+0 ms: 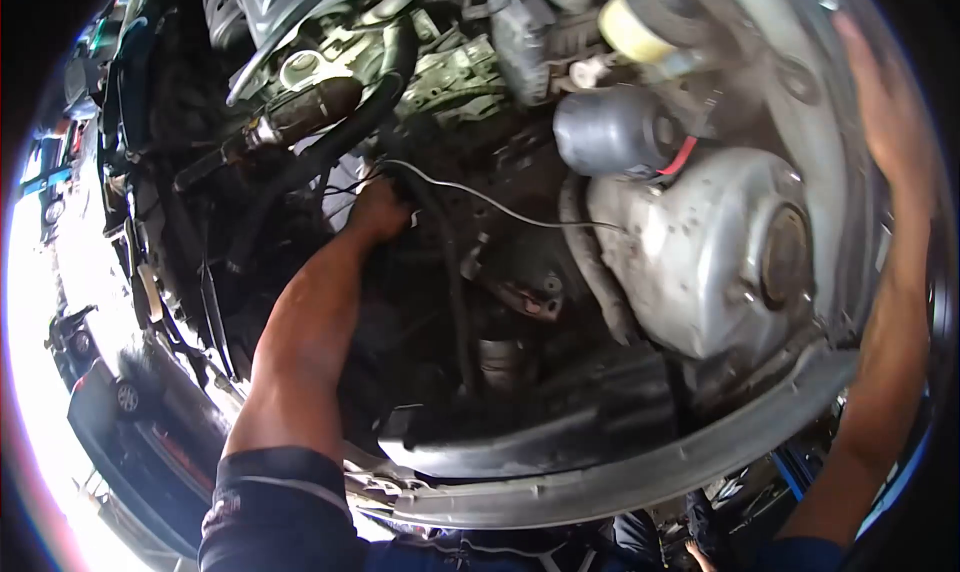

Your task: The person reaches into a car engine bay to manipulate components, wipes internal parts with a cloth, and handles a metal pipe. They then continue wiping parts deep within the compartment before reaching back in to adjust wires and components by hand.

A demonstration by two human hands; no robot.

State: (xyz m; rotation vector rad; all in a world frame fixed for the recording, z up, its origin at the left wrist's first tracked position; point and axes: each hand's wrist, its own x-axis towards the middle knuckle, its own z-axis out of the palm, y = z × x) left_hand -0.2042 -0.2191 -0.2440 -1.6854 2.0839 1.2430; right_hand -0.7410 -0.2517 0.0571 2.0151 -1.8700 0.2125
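Note:
My left hand [380,210] reaches deep into a car's engine bay, its fingers curled closed beside a thin pale wire [500,207]. What they grip, if anything, is hidden. Dark thin leads [345,189] run close by the fingertips. From there the pale wire arcs right toward a silver metal housing [690,262] with a round opening. A thick black hose [398,62] bends just above the hand. Far to the right, my right hand [888,122] lies with fingers stretched out along the grey fender edge [800,102].
A grey cylinder [608,130] with a red hose [682,157] sits above the silver housing. A pale curved body panel [640,487] crosses the near side of the bay. At the left stands a dark car [130,442]. A person's legs [640,540] show below the panel.

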